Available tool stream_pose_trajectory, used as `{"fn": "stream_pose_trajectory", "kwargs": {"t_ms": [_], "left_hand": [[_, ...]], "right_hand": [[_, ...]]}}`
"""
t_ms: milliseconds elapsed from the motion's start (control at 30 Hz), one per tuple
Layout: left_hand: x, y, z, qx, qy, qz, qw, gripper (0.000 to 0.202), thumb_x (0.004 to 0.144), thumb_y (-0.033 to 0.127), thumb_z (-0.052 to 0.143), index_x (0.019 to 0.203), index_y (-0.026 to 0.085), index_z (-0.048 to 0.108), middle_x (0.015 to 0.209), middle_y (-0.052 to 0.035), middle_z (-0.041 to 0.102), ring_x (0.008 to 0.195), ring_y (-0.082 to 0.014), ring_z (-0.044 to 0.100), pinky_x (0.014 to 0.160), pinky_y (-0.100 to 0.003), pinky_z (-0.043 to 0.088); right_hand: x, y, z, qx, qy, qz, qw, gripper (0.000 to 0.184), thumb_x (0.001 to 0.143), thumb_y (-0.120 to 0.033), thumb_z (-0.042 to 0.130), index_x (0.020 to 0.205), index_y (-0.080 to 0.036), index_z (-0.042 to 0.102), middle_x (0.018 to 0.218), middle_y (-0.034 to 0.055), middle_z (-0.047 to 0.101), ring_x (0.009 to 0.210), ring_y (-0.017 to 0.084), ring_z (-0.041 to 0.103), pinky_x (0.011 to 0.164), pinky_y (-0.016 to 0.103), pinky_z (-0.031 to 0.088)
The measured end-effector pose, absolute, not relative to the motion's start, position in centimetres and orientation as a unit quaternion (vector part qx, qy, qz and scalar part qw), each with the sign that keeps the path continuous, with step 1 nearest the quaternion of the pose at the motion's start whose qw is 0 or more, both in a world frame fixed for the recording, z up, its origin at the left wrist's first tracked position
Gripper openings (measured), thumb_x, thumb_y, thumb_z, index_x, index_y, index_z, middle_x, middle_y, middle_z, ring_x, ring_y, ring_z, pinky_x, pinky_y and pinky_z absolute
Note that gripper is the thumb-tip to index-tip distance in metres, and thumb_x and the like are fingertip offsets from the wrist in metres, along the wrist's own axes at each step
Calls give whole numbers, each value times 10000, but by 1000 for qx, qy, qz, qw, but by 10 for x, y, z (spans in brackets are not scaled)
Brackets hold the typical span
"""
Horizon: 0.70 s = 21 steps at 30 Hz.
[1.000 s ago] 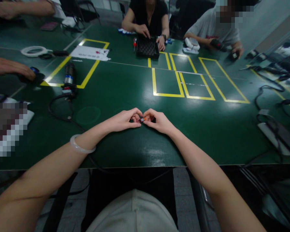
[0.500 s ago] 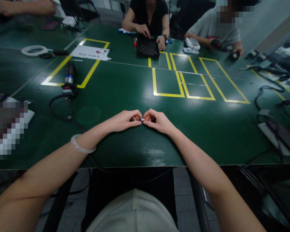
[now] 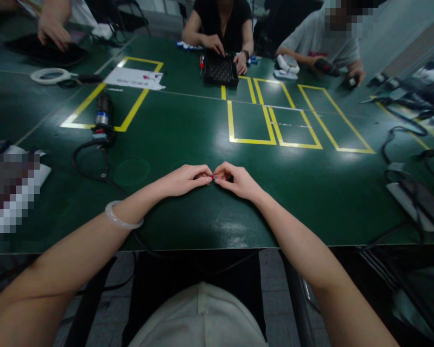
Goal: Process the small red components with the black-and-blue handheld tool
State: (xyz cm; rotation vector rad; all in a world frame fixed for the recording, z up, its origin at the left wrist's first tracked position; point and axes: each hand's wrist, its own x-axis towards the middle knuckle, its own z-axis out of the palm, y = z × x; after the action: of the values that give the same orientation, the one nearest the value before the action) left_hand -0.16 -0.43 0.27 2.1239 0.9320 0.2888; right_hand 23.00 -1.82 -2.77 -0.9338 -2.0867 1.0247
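Resting on a smooth, faintly glossy green tabletop (image 3: 184, 221), far left: white ring-shaped item (image 3: 37, 72). Nearer, right of it, a black cylinder (image 3: 102, 108) with silver-and-blue band; black cable (image 3: 74, 164) curves from its near end. Pale, rounded bangle (image 3: 117, 222) around the left forearm. Farther off, flat white paper (image 3: 133, 77), right edge ragged. Far middle: rectangular black tray (image 3: 220, 72), patterned inside, a co-worker's hands at it. Right of middle, yellow tape (image 3: 252, 141) in straight-sided outlines.

Left hand (image 3: 184, 180): fingers curled, thumb and forefinger pinched together on the left part of a small red-and-grey piece (image 3: 214, 177). Right hand (image 3: 240, 182): similar pinch at its right part. Piece sits between the fingertips, near middle of the table; touching the surface or not, cannot tell.

Long axis appears to run left-right, red toward the left hand, grey toward the right. Ends covered by fingers; finer shape too small to read.
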Motion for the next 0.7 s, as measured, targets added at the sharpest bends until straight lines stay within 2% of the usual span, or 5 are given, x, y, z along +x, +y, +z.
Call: {"fn": "stream_pose_trajectory", "kwargs": {"t_ms": [300, 700], "left_hand": [[-1, -6, 6, 830, 363, 115, 407, 362, 952, 434, 562, 1131, 129, 637, 958, -66, 706, 846, -181, 650, 751, -257, 454], [-1, -6, 4, 830, 365, 114, 408, 345, 955, 454, 562, 1078, 139, 628, 938, -58, 705, 838, -180, 653, 744, -257, 459]], "right_hand": [[232, -18, -27, -365, -784, 389, 318, 164, 942, -321, 587, 999, -170, 616, 824, 7, 668, 723, 128, 593, 700, 256, 445], [232, -18, -26, -363, -790, 387, 307, 155, 939, -266, 565, 1030, -165, 639, 905, 29, 709, 770, 136, 611, 735, 265, 457]]}}
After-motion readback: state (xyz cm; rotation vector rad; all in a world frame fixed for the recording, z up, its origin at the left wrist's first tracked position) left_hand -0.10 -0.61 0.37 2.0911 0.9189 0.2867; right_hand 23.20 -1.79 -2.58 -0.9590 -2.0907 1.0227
